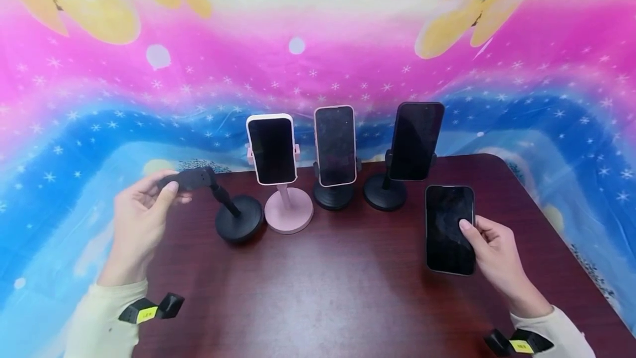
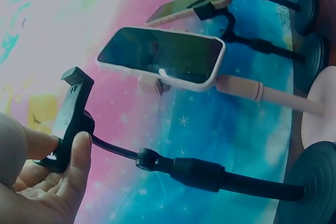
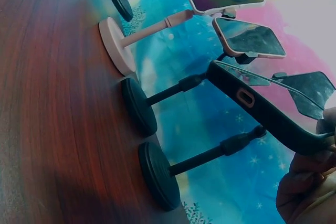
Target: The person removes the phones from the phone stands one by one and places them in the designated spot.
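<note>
My left hand (image 1: 141, 214) pinches the clamp of a black phone stand (image 1: 239, 220) between thumb and fingers. No phone sits in that clamp (image 2: 75, 116), which leans out to the left of its round base. In my right hand (image 1: 502, 258) is a black smartphone (image 1: 447, 236), gripped by its right edge with the thumb on the dark screen. It is held above the table, its bottom edge (image 3: 247, 98) facing the right wrist camera. Just left of it, a black phone (image 1: 417, 140) stands upright in another black stand (image 1: 385, 193).
A white-framed phone (image 1: 271, 149) sits in a pink stand (image 1: 289, 211). Beside it, a pink-edged phone (image 1: 335, 145) rests in a black stand (image 1: 333, 196). The stands line the back of the dark wooden table (image 1: 318, 291), before a colourful cloth (image 1: 348, 65).
</note>
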Motion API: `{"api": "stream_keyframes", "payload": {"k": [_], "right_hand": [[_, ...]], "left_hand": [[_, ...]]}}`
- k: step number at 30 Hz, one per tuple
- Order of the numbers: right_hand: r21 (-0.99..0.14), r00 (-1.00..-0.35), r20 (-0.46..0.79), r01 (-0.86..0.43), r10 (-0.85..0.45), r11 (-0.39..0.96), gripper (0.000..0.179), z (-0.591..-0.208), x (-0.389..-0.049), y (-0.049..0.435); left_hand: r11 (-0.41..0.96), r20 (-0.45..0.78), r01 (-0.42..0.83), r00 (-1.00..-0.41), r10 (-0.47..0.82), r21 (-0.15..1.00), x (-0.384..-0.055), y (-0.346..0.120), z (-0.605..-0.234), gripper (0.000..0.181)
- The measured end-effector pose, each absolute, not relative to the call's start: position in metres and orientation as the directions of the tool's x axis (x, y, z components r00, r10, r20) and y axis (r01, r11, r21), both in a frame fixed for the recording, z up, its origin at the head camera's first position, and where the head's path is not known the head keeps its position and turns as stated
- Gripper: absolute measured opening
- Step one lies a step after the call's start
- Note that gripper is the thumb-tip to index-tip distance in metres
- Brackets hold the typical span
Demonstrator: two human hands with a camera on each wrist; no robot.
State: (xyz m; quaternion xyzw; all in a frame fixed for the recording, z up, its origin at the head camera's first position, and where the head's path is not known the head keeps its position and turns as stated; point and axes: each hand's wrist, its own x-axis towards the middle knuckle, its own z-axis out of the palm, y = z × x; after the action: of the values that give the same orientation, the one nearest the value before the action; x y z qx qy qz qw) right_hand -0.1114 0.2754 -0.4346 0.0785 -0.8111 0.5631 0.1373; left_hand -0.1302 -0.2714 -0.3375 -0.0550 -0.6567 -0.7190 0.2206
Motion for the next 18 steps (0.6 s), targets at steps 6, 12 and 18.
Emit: {"api": "stream_keyframes", "payload": {"k": [6,12,18], "right_hand": [[-0.876,-0.946,0.324,-0.29,0.023,0.386,0.023,-0.437,-0.11,0.278],[-0.854,-0.936,0.352,-0.312,0.021,0.417,0.022,-0.438,-0.109,0.279],[-0.858,-0.941,0.337,-0.291,0.036,0.424,0.022,-0.438,-0.108,0.281]], "left_hand": [[-0.025,0.403,0.417,-0.891,-0.212,0.909,-0.143,-0.277,-0.338,0.017],[0.0,0.397,0.404,-0.899,-0.182,0.915,-0.157,-0.282,-0.339,0.017],[0.007,0.374,0.378,-0.914,-0.156,0.926,-0.168,-0.287,-0.341,0.018]]}}
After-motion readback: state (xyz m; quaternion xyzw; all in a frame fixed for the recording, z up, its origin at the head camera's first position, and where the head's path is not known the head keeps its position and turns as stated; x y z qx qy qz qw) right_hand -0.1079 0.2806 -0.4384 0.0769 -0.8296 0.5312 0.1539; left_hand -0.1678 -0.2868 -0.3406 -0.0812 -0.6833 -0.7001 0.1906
